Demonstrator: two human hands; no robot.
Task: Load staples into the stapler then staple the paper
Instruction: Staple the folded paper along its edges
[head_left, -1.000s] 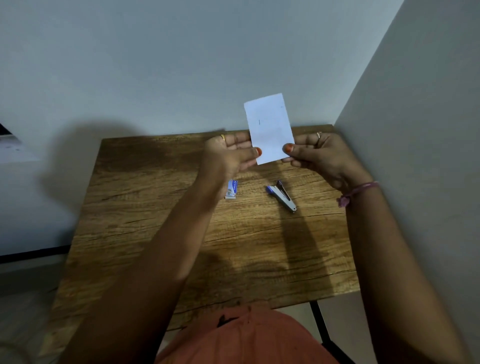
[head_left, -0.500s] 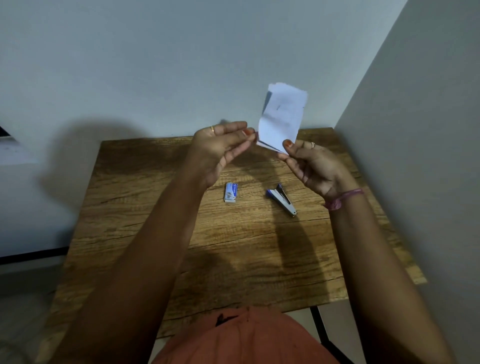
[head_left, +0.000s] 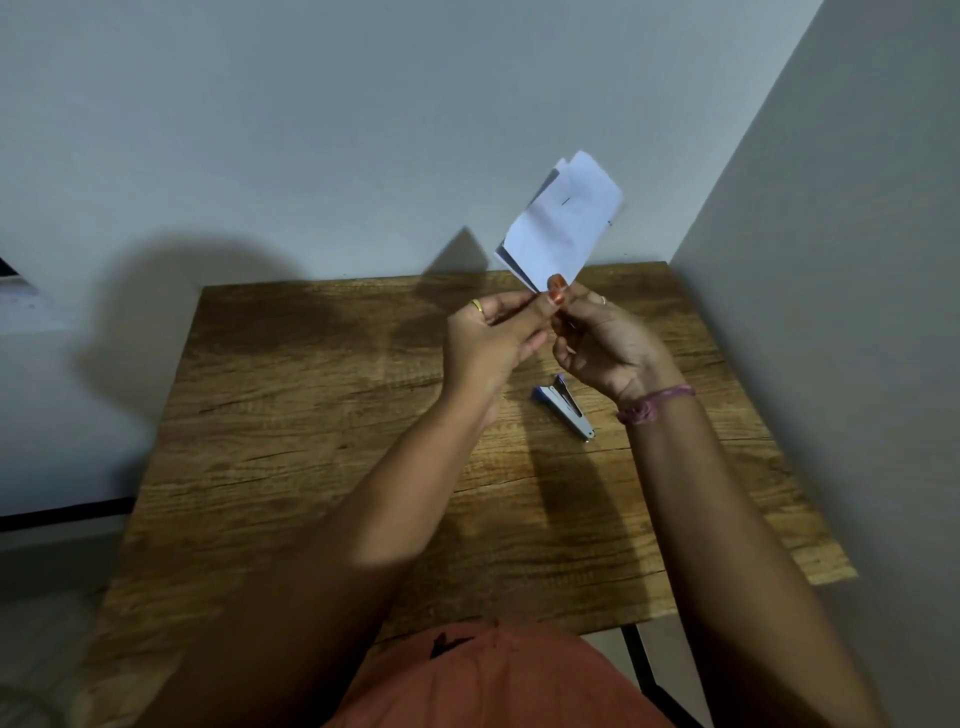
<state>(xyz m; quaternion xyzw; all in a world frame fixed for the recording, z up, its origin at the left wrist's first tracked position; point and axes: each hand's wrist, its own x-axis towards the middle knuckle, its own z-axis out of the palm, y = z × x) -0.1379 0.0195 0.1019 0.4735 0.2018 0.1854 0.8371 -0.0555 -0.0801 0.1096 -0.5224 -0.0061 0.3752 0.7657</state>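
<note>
One wooden table (head_left: 311, 467) bears one stapler (head_left: 563, 405), lying flat, its far end hidden behind the right hand (head_left: 608, 348). Both the right hand and the left hand (head_left: 493, 338) pinch the lower corner of one stapled paper bundle (head_left: 563, 218) held above the table; its sheet count is unclear.

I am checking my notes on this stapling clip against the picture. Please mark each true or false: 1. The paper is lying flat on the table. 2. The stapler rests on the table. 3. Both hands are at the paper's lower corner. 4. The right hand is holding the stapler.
1. False. The paper is held up in the air above the wooden table.
2. True. The stapler lies on the table, below the hands.
3. True. The left hand and the right hand meet at that corner.
4. False. The right hand pinches the paper; nobody touches the stapler.
</note>
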